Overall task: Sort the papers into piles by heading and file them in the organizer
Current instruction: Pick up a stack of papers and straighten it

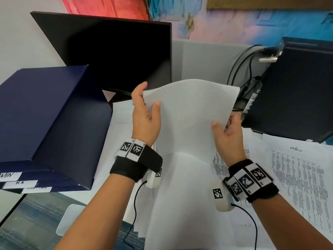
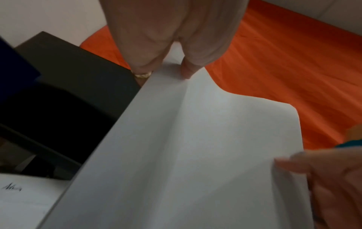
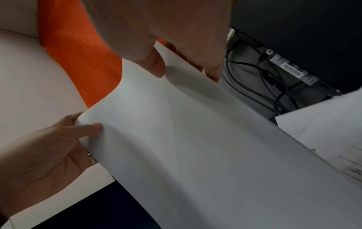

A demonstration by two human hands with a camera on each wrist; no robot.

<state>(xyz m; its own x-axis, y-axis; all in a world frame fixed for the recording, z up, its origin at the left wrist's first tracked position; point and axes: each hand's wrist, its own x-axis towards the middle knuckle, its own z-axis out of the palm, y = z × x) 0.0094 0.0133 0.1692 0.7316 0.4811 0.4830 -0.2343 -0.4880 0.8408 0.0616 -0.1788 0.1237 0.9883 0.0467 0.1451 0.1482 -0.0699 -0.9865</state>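
While both hands (image 1: 146, 116) pinch its edges, sheet (image 1: 187, 120) bows.

Desk (image 1: 10, 201) – printed papers (image 1: 297, 177), blue organizer (image 1: 54, 123), monitor (image 1: 117, 51).

A white sheet of paper (image 1: 189, 120) is held up in the middle of the head view, its blank side showing and its top edge wavy. More papers (image 1: 297, 177) with small print lie flat at the lower right. The dark blue organizer (image 1: 54, 120) sits at the left, with white labels (image 1: 19, 183) along its bottom edge.
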